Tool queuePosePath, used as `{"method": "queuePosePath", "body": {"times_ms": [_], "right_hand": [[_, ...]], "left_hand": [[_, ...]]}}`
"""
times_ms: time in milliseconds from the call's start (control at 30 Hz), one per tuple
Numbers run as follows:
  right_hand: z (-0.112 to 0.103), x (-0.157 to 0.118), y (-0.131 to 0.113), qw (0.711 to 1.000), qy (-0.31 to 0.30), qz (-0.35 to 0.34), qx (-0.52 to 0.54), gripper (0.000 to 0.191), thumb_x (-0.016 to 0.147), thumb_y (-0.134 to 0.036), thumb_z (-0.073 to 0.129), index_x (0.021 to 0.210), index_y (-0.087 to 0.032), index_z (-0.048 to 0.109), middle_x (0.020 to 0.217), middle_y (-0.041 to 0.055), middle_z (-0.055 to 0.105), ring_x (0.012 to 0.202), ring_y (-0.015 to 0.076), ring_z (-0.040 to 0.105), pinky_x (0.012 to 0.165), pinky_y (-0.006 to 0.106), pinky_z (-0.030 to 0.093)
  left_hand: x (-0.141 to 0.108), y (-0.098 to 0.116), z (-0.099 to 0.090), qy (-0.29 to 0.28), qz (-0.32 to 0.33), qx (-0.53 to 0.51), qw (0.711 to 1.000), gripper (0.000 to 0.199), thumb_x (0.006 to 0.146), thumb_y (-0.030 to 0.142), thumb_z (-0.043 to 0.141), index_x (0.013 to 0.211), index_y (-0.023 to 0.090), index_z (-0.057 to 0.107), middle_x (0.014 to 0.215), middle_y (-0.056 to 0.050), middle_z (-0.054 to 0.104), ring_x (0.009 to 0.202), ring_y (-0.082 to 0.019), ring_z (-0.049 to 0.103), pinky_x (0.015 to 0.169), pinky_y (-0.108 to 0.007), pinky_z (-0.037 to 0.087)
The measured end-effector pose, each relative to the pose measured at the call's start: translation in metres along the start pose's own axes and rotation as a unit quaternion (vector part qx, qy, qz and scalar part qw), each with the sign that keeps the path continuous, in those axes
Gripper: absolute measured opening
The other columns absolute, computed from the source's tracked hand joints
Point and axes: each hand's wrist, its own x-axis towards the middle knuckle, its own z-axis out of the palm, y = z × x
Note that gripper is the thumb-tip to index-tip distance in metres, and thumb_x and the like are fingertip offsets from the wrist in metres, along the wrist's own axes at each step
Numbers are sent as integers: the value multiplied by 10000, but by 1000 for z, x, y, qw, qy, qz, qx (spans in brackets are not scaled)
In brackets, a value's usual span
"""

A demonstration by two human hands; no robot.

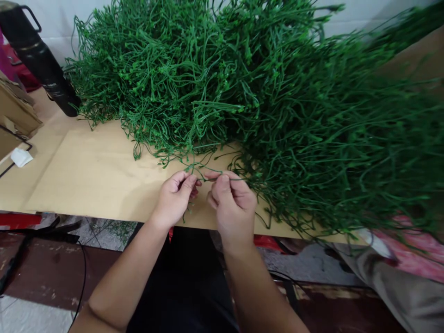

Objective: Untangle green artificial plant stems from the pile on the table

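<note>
My left hand (176,196) and my right hand (231,203) meet above the front edge of a cardboard-covered table (93,175). Both pinch the same thin green plastic stem (204,178) between thumb and fingers. The stem runs back into a large heap of green artificial grass stems (222,78) that fills the far and right parts of the table. A few loose stem ends hang below my left hand.
A black cylinder with a handle (38,55) leans at the far left. Cardboard boxes (15,111) and a white scrap (21,157) lie at the left edge. At the lower right are pink cloth (416,254) and grey fabric (402,286). Cables run under the table.
</note>
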Motion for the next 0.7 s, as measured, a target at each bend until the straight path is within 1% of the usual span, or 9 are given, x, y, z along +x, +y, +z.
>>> {"method": "queuePosePath", "body": {"times_ms": [133,233,367,433,533,567,633,667,700], "right_hand": [[13,-9,-7,975,-6,96,199,294,803,-471,547,797,-178,555,675,-34,489,415,12,245,363,153,246],[19,-12,-7,959,-19,139,248,351,758,-498,586,690,-167,491,688,-33,504,398,-3,223,345,138,219],[17,-13,-5,947,-79,146,277,335,797,-464,552,675,-172,445,671,-35,485,387,2,185,334,150,190],[13,-20,-7,956,-113,98,254,287,858,-393,488,677,-174,449,649,-35,453,402,18,206,348,160,195],[9,-40,-18,968,-200,-54,140,271,914,-257,385,664,-174,450,625,-17,430,507,57,365,449,187,301],[7,-48,-23,955,-259,-112,95,278,918,-236,363,662,-176,452,614,-11,432,549,73,402,487,202,326],[1,-57,-35,899,-396,-188,14,275,914,-225,357,665,-179,464,605,2,456,590,93,440,518,222,349],[-4,-57,-41,875,-439,-203,-16,263,909,-220,366,673,-179,476,607,6,474,584,95,448,510,223,351],[-12,-53,-47,867,-452,-203,-45,255,905,-209,374,678,-178,485,612,10,493,581,94,459,506,221,358]], "left_hand": [[1,2,-1,31,-21,-27,999,174,806,191,523,637,149,512,556,48,511,500,-50,479,505,-154,408],[-1,2,-1,49,-21,-60,997,199,806,173,513,611,151,479,539,56,500,471,-37,461,494,-141,398],[-5,2,1,24,-34,-74,996,233,823,191,482,593,150,464,466,61,446,403,-37,402,421,-141,336],[-4,5,-1,27,-39,-77,996,234,811,213,517,593,149,460,457,69,413,390,-31,370,402,-139,304],[2,14,-9,93,-62,-134,985,251,817,230,516,607,164,396,502,78,381,411,-28,381,401,-132,290],[4,18,-13,120,-60,-153,979,253,826,239,501,617,171,376,523,76,382,430,-32,404,406,-130,297],[5,22,-19,141,-34,-148,978,255,829,278,498,633,177,371,560,69,398,474,-38,447,428,-129,318],[3,23,-22,126,-21,-122,984,259,818,311,516,638,176,387,568,64,415,489,-40,459,442,-132,330],[0,23,-24,97,-15,-87,991,268,800,347,538,641,174,409,572,58,437,498,-44,467,457,-137,341]]}}
